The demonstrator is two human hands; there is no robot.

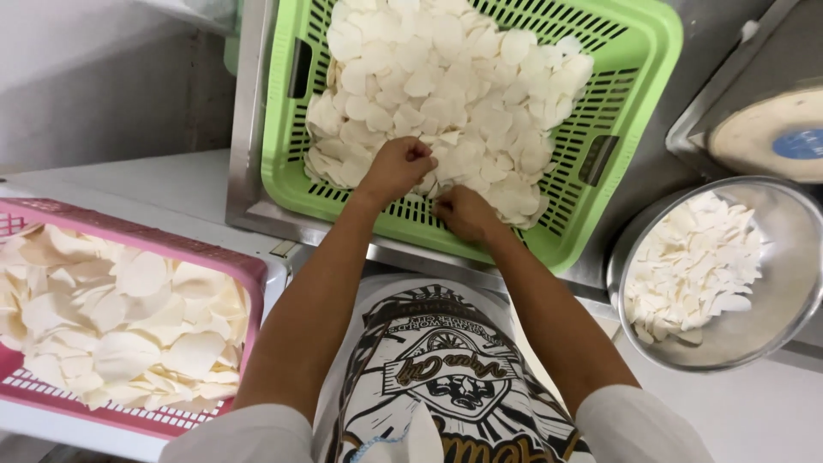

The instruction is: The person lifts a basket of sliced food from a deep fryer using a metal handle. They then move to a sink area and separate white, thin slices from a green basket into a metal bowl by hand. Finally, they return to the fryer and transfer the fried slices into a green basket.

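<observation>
A green slotted basket [633,51] holds a heap of thin white round slices [446,86]. Both my hands reach into its near edge. My left hand [396,168] is closed over some slices at the front of the heap. My right hand [463,213] sits just beside it, fingers curled around slices near the basket's front wall. What exactly lies inside each fist is hidden by the fingers.
A pink basket [249,270] of larger white slices stands at the left. A metal bowl [793,283] with broken white pieces sits at the right, with a grey machine [763,120] behind it. The green basket rests on a steel surface [244,129].
</observation>
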